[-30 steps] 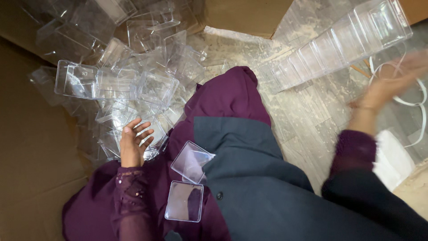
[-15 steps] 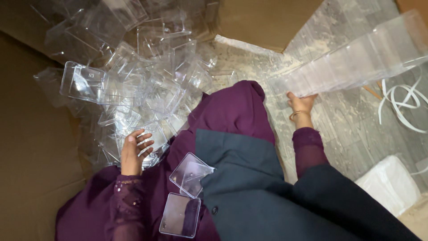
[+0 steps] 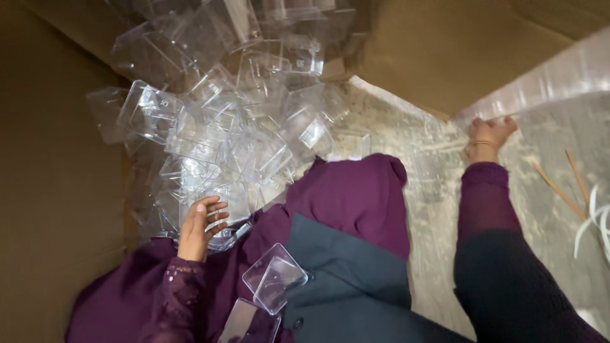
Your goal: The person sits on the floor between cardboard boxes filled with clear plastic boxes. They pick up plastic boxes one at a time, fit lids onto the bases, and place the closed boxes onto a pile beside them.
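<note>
Left hand (image 3: 200, 225) rests half-open on light, brittle-looking clear plastic lids (image 3: 210, 146); right hand (image 3: 486, 136) grips a nested clear tray stack (image 3: 540, 86) by its end.

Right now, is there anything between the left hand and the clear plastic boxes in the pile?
Nothing visible does. The left hand already rests on the near edge of the pile of clear boxes, fingers spread on one of them. The right hand is far off, touching the end of a long stack of clear boxes.

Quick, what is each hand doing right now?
Left hand: open, fingers spread on the heap of clear plastic tubs, gripping nothing.
Right hand: closed on the long stack of clear plastic tubs.
</note>
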`<move>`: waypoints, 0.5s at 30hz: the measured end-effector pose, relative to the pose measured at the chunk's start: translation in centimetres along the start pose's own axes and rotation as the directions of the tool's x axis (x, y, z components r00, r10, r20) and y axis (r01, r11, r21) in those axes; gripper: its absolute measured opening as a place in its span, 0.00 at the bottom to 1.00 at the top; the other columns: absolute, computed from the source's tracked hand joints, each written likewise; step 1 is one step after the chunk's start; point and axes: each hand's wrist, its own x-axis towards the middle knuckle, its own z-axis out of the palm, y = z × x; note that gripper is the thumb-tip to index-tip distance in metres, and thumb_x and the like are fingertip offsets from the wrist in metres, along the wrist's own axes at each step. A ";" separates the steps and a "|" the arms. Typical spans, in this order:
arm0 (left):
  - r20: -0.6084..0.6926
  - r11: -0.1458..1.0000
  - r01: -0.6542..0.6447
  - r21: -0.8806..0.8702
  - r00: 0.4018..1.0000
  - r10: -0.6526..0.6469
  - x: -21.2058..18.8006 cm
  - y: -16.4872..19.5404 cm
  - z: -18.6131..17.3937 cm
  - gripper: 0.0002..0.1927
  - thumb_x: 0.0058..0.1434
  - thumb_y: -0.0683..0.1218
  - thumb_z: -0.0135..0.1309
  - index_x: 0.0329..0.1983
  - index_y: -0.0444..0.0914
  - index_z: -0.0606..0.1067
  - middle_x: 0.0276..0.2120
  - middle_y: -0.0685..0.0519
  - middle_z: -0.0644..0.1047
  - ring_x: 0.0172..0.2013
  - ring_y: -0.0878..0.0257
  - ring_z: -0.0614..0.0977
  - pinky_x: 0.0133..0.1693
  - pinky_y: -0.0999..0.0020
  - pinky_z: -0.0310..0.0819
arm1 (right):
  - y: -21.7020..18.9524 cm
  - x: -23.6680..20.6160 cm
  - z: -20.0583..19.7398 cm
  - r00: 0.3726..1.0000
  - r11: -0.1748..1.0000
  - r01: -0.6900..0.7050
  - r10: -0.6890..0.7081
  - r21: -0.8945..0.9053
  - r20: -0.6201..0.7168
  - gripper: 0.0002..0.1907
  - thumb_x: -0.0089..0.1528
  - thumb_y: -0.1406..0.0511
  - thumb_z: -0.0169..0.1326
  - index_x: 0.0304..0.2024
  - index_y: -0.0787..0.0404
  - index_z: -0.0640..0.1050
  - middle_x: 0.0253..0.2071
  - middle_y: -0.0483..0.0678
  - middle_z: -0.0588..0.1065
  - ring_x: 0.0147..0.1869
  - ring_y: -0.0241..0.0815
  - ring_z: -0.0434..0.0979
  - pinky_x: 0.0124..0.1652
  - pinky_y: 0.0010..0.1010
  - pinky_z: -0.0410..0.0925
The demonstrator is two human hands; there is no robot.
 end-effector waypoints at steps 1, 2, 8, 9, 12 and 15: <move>-0.008 1.000 -0.004 -0.010 1.000 0.004 0.2 -0.1 0.2 0.25 0.74 0.57 0.36 0.61 0.35 0.68 0.54 0.44 0.77 0.49 0.57 0.79 0.50 0.61 0.75 | -0.2 1.1 0.4 0.999 0.999 0.032 -0.032 -0.006 0.041 0.41 0.60 0.79 0.58 0.68 0.50 0.53 0.60 0.55 0.69 0.48 0.42 0.77 0.42 0.34 0.75; -0.014 1.000 -0.009 -0.018 1.000 0.009 0.5 -0.1 0.3 0.24 0.74 0.56 0.37 0.61 0.35 0.69 0.54 0.44 0.77 0.49 0.57 0.79 0.49 0.61 0.75 | -0.3 2.2 1.2 0.995 0.998 0.067 -0.066 -0.004 0.081 0.40 0.62 0.79 0.57 0.69 0.50 0.53 0.61 0.56 0.70 0.51 0.42 0.79 0.45 0.35 0.77; -0.077 0.999 -0.032 -0.038 0.997 0.029 1.6 -1.2 0.4 0.21 0.74 0.52 0.39 0.60 0.34 0.71 0.52 0.46 0.78 0.48 0.59 0.80 0.49 0.64 0.76 | -1.8 6.8 4.1 0.988 0.902 -0.143 0.107 0.407 0.109 0.27 0.69 0.64 0.50 0.69 0.53 0.58 0.59 0.56 0.73 0.39 0.47 0.75 0.33 0.35 0.70; -0.078 0.998 -0.046 -0.037 0.996 0.043 1.7 -1.4 0.2 0.21 0.74 0.52 0.39 0.60 0.34 0.71 0.52 0.46 0.79 0.48 0.59 0.81 0.49 0.64 0.76 | -1.7 6.8 4.5 0.989 0.937 -0.099 0.055 0.335 0.138 0.27 0.71 0.66 0.51 0.69 0.52 0.57 0.60 0.56 0.74 0.42 0.45 0.75 0.35 0.34 0.69; -0.083 0.996 -0.070 -0.053 0.994 0.065 1.7 -1.9 -0.1 0.20 0.74 0.51 0.40 0.59 0.34 0.71 0.51 0.47 0.79 0.48 0.59 0.81 0.49 0.65 0.76 | -1.5 6.0 4.8 0.978 0.983 -0.010 -0.029 0.185 0.205 0.29 0.72 0.71 0.53 0.69 0.47 0.55 0.61 0.56 0.73 0.47 0.43 0.75 0.39 0.33 0.69; -0.094 0.992 -0.122 -0.039 0.989 0.118 1.7 -1.9 -0.5 0.18 0.73 0.50 0.42 0.58 0.34 0.71 0.51 0.47 0.79 0.47 0.60 0.81 0.49 0.66 0.76 | -1.2 3.4 3.8 0.977 0.950 -0.128 0.072 0.286 0.199 0.30 0.69 0.68 0.49 0.69 0.44 0.56 0.56 0.55 0.71 0.48 0.47 0.73 0.42 0.36 0.73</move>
